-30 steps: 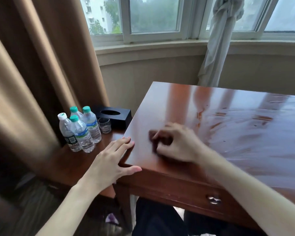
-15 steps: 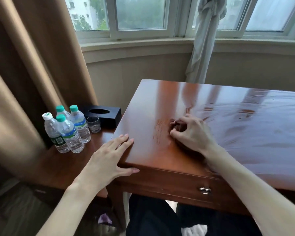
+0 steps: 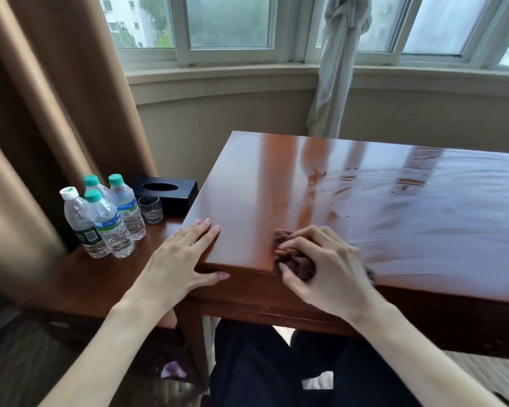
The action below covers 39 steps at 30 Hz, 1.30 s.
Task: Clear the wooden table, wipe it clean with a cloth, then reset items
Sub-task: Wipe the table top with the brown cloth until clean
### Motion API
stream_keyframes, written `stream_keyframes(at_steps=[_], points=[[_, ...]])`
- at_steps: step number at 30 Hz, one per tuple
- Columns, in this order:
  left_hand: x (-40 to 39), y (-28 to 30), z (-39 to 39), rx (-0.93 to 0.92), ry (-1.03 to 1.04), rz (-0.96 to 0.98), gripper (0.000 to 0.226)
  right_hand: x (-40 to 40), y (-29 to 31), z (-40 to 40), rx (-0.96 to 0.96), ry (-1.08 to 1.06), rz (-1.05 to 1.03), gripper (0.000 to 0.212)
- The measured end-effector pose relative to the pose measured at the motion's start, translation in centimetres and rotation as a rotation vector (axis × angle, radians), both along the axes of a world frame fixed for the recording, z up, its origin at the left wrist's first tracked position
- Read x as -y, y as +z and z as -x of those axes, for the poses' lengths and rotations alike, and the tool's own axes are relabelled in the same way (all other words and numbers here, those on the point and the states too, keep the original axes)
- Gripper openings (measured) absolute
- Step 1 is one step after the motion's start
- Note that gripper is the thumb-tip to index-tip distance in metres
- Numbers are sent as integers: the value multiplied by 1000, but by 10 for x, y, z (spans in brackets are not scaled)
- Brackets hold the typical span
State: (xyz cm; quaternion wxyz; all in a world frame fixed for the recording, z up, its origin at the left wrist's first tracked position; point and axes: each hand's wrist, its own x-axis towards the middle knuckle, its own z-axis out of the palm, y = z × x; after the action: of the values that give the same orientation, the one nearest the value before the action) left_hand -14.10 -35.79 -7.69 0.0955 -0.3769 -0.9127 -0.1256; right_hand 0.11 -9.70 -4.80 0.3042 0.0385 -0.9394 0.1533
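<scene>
Head view: right hand (image 3: pixel 323 259) bunches the dark brown cloth (image 3: pixel 294 261) to scrub the glossy wooden table (image 3: pixel 394 207), flat left hand (image 3: pixel 185 257) bracing its corner.

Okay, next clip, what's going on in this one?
A person is wiping a wooden table. The right hand grips a bunched dark cloth at the table's near edge, while the left hand rests flat on the near left corner. Wet streaks cover the tabletop. Four water bottles, a glass and a black tissue box stand on the lower side table.
</scene>
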Motion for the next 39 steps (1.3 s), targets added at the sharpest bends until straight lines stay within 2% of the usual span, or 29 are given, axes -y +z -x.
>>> stream_keyframes(at_steps=[4,7,10,12,15,18,20,22,24,26,28,29,31,33,35,37,39], points=[[-1,2,-2,26,10,23,104,63,-9,30,-6,141,-106,29],[0,0,-2,5,17,12,101,26,-11,6,-15,141,-153,30],[0,-5,-4,-33,24,5,96,-1,-13,-21,-84,48,-170,26],[-1,-3,-2,-43,10,27,96,20,-12,0,-72,44,-131,23],[1,-1,-3,-7,2,29,96,69,-15,29,-11,146,-167,27],[2,-1,-2,11,1,34,98,38,-14,8,-10,188,-199,27],[3,-5,-4,0,4,15,98,5,-9,-20,32,144,-146,25],[2,-2,-5,9,12,37,101,-17,2,-16,125,52,-42,26],[-2,12,-3,28,36,128,107,-22,16,26,206,-55,47,30],[-5,23,-1,99,49,189,109,-11,21,71,210,-136,103,27],[-9,32,5,228,35,51,97,11,21,96,208,-91,117,25],[-12,36,10,278,24,-51,88,19,22,98,225,11,115,24],[-22,39,27,286,19,-251,70,22,16,97,283,265,111,24],[-41,40,48,225,47,-406,47,-1,20,125,389,333,87,30],[-66,39,74,170,92,-381,29,-29,36,180,452,111,22,38],[-87,37,104,142,141,-271,33,-39,54,234,603,-159,-123,43],[-106,34,140,170,207,-214,40,-26,59,265,726,-265,-199,42]])
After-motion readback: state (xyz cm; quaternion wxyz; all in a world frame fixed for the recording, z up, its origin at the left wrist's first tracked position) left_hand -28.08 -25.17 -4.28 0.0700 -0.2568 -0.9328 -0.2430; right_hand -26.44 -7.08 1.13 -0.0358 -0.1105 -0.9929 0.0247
